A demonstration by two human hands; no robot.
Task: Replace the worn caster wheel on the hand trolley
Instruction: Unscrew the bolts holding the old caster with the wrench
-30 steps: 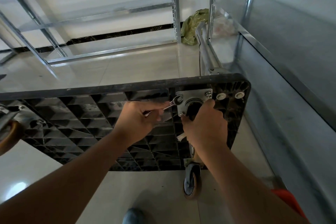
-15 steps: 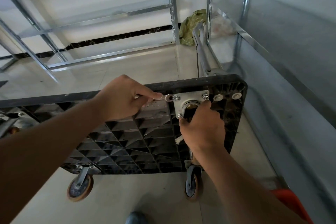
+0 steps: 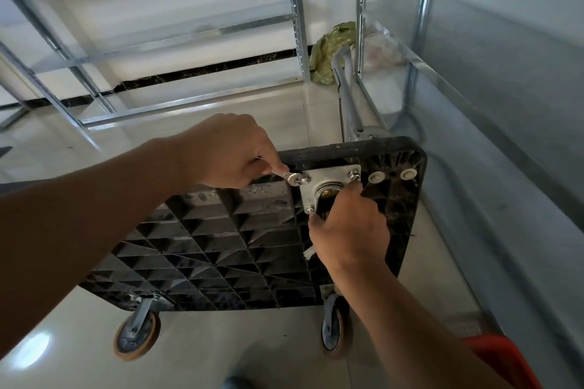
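Glossy pale floor [image 3: 221, 136] and bare metal racks [image 3: 297, 25] surround the trolley [image 3: 221, 240], which stands on edge, ribbed underside toward me. At its upper right corner, my left hand [image 3: 227, 151] pinches a small wrench [image 3: 289, 177], its head on the plate's [image 3: 328, 181] top-left nut [image 3: 305, 181]. My right hand [image 3: 347, 230] curls round the caster beneath the plate, hiding it. I'd keep the wrench square on the nut and brace the caster against twisting.
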